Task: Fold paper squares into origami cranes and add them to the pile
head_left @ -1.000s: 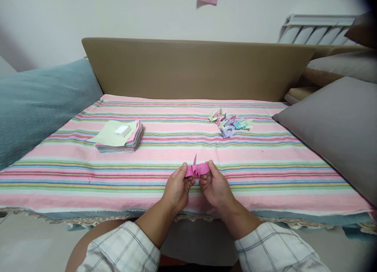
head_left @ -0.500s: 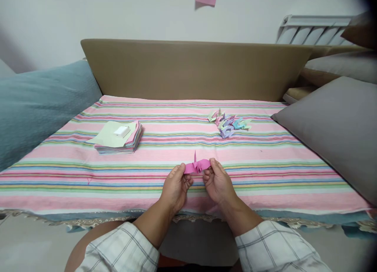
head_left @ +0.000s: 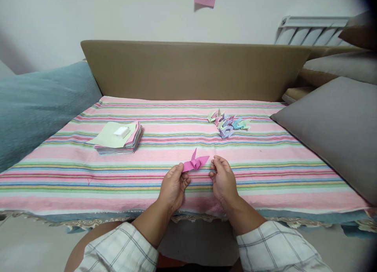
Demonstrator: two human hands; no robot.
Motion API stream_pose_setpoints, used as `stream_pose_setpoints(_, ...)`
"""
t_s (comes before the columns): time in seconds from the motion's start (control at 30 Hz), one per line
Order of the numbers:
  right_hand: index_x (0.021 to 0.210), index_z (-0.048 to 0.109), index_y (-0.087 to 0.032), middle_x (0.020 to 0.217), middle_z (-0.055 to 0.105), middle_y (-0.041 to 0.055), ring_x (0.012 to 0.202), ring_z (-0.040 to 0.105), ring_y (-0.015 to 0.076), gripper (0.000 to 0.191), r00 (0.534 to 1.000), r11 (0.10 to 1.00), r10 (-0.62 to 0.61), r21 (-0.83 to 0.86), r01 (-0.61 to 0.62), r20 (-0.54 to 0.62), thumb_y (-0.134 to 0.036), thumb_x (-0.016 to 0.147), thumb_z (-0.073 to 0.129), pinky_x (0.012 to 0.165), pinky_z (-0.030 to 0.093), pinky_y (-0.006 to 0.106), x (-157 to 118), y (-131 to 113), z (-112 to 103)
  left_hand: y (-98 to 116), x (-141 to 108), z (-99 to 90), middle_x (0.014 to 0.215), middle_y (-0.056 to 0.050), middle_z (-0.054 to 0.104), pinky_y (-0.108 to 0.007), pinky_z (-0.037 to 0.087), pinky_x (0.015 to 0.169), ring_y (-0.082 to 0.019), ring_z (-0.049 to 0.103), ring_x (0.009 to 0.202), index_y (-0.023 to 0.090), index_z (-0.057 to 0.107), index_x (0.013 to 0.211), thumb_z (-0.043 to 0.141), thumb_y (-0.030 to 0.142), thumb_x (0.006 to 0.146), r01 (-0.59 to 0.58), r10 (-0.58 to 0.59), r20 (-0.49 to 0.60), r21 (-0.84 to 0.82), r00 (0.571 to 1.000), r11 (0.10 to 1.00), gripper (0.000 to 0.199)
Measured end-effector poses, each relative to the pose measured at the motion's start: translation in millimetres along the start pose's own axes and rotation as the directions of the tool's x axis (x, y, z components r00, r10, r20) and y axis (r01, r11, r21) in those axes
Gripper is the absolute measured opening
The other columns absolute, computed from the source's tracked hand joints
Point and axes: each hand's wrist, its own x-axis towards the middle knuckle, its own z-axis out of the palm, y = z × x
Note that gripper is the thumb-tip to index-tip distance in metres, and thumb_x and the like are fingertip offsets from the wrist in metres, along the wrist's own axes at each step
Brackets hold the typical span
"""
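A pink folded paper crane [head_left: 195, 163] is held above the striped cloth, its narrow point standing up and one wing stretched toward the right. My left hand [head_left: 173, 185] pinches the crane's left wing between thumb and fingers. Just off the tip of the right wing is my right hand [head_left: 224, 179], its fingers loosely curled with a small gap to the paper. Nothing shows between those fingers. Farther back on the cloth lies a cluster of paper cranes [head_left: 226, 126] in purple, green, pink and blue.
At the left on the striped cloth [head_left: 165, 123] sits a stack of coloured paper [head_left: 118, 148] with a small white block [head_left: 121, 132] on top. A brown backrest [head_left: 194, 70] rises behind. A grey cushion [head_left: 335, 126] borders the right, a blue-green cushion [head_left: 44, 111] the left.
My right hand has let go of the crane's right wing and moved slightly right. That wing now ends in a free point. My left hand keeps its pinch.
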Motion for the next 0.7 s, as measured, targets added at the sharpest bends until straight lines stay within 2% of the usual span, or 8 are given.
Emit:
stream_pose_setpoints(0.1,0.092,0.057,-0.022,0.07,0.049,-0.0042,0.055,0.044,0.008,0.027,0.989,0.984,-0.126,-0.12,0.134,0.079,-0.044,0.077,0.059,0.049,0.038,0.021,-4,-5,-2,1,0,-0.2,0.056,0.005,0.054,-0.017,0.049,0.051,-0.005,0.05,0.051,0.016,0.056,0.072,0.08,0.036,0.058,-0.019,0.019,-0.011,0.015,1.0,1.0,0.034)
stream_pose_setpoints(0.2,0.098,0.056,-0.022,0.074,0.05,-0.0024,0.061,0.047,0.0103,0.029,0.937,0.932,-0.236,-0.213,0.294,0.258,-0.042,0.078,0.06,0.058,0.043,0.024,-12,-11,-2,1,-1,1.0,0.055,0.005,0.052,-0.016,0.048,0.051,-0.005,0.049,0.052,0.016,0.056,0.071,0.08,0.038,0.057,-0.027,0.027,-0.005,0.042,1.0,0.999,0.036)
stream_pose_setpoints(0.27,0.097,0.055,-0.022,0.076,0.051,-0.0015,0.067,0.05,0.0118,0.031,0.905,0.913,-0.269,-0.211,0.349,0.33,-0.039,0.074,0.065,0.063,0.045,0.026,-17,-13,0,0,-2,1.8,0.055,0.006,0.051,-0.016,0.047,0.051,-0.005,0.048,0.051,0.015,0.056,0.07,0.079,0.039,0.057,-0.032,0.032,0.007,0.06,0.999,0.998,0.036)
stream_pose_setpoints(0.37,0.092,0.055,-0.021,0.077,0.053,-0.0009,0.067,0.051,0.0124,0.03,0.897,0.905,-0.267,-0.228,0.359,0.352,-0.037,0.07,0.068,0.064,0.046,0.027,-19,-11,2,-2,-3,2.4,0.055,0.005,0.05,-0.016,0.046,0.052,-0.005,0.047,0.052,0.015,0.056,0.069,0.08,0.039,0.057,-0.043,0.04,0.03,0.082,0.999,0.996,0.036)
stream_pose_setpoints(0.53,0.083,0.058,-0.02,0.072,0.057,-0.0003,0.065,0.052,0.0128,0.023,0.903,0.887,-0.23,-0.304,0.348,0.362,-0.039,0.074,0.065,0.061,0.044,0.026,-17,-9,1,-3,-4,1.6,0.057,0.005,0.051,-0.017,0.046,0.054,-0.005,0.047,0.053,0.014,0.056,0.068,0.079,0.039,0.057,-0.05,0.045,0.052,0.106,0.998,0.993,0.036)
stream_pose_setpoints(0.7,0.084,0.061,-0.019,0.074,0.062,0.0009,0.067,0.056,0.0137,0.024,0.909,0.885,-0.199,-0.33,0.327,0.367,-0.039,0.071,0.067,0.064,0.046,0.028,-13,-9,-3,-3,-4,0.2,0.056,0.005,0.049,-0.017,0.045,0.054,-0.005,0.047,0.053,0.014,0.056,0.066,0.078,0.039,0.059,-0.05,0.04,0.082,0.122,0.996,0.991,0.034)
